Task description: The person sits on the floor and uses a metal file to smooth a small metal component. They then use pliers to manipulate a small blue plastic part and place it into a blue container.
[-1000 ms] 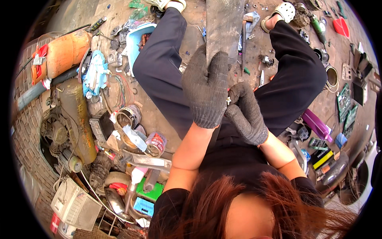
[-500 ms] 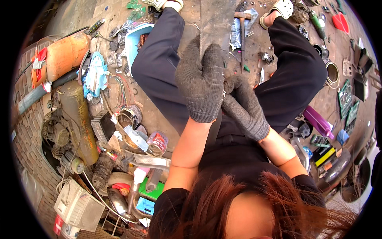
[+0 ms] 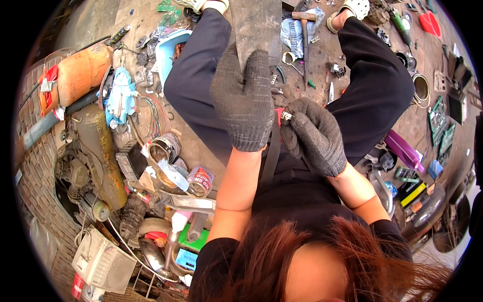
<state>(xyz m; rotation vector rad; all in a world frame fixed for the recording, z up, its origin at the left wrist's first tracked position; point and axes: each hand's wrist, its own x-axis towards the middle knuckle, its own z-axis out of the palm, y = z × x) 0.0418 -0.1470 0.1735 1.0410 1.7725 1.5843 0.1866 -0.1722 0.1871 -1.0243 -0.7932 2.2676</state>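
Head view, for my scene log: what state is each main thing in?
Flat grey slab: held at near end.
Left hand in dark grey knitted glove: gripping that slab.
Right hand, gloved alike: pinching a small pale shiny piece.
Cream perforated clogs: worn on both feet.
Light-blue plastic basin: holding brown material.
Brown-headed, dark-handled hammer: lying flat.

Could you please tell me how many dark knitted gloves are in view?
2: one glove on the left hand, by the long grey slab; the other glove on the right hand, which pinches a small light piece. More may be hidden.
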